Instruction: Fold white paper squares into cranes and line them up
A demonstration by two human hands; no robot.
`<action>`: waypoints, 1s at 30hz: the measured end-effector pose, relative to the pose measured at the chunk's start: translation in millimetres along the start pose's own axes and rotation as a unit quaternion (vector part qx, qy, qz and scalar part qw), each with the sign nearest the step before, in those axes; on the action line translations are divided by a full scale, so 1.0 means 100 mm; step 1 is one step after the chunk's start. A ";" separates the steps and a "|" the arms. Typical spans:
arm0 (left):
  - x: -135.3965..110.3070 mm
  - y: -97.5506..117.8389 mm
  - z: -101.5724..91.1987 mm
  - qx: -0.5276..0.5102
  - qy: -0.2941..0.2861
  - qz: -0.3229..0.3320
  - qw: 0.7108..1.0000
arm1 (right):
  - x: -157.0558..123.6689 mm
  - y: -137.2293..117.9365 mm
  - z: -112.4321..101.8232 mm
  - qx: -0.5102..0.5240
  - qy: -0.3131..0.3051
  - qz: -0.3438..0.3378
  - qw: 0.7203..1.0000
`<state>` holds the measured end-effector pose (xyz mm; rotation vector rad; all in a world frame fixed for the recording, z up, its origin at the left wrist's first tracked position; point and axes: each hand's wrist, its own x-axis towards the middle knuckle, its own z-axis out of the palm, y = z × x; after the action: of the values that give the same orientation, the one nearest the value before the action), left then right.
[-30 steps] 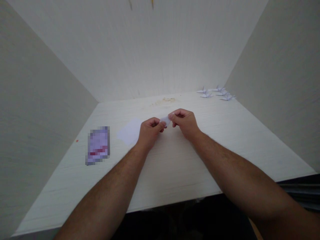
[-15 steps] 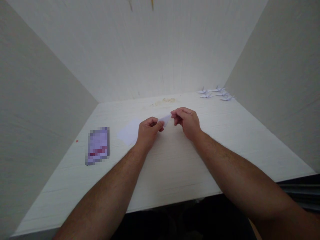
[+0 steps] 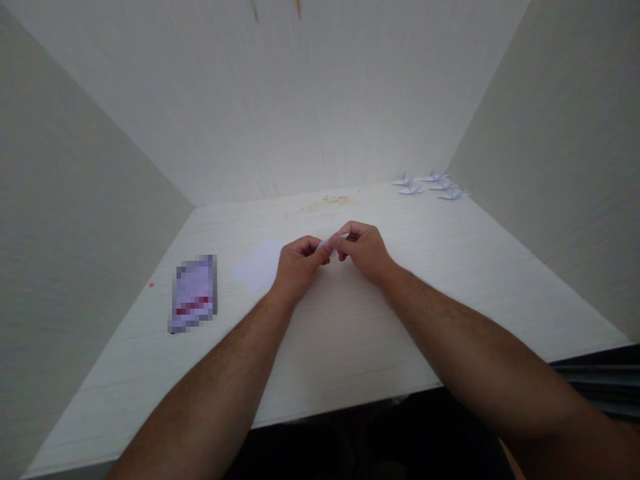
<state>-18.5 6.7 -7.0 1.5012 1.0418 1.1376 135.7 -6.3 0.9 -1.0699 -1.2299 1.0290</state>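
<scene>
A small piece of folded white paper [image 3: 326, 243] is held up over the middle of the table, mostly covered by fingers. My left hand [image 3: 303, 263] pinches it from the left, thumb on top. From the other side my right hand [image 3: 364, 248] grips it too, thumb and index finger closed on the paper near the left thumb. Flat on the table beside my left hand lie some white paper sheets [image 3: 257, 265], partly hidden behind that hand.
Several white folded paper cranes [image 3: 430, 185] stand at the table's back right corner. A pixelated purple rectangular object [image 3: 194, 290] lies at the left, with a small red spot [image 3: 151, 285] beside it. Walls [image 3: 320, 100] enclose the table [image 3: 345, 347] at the back and both sides.
My right hand has moved left and down and closed on the folded paper; its fingers were at the paper's tip before. My left hand keeps its pinch.
</scene>
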 end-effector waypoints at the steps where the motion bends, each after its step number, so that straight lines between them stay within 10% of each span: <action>1: 0.00 -0.01 -0.01 -0.007 0.000 0.003 1.000 | 0.01 0.00 -0.01 0.010 -0.003 -0.004 1.000; 30: 0.05 -0.07 0.01 -0.131 -0.018 -0.002 0.991 | 0.02 0.11 -0.09 0.066 -0.049 0.023 0.996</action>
<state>-17.5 12.5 -13.5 1.3053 0.8346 1.1912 144.3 -2.4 -9.4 -0.9585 -1.2033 1.1937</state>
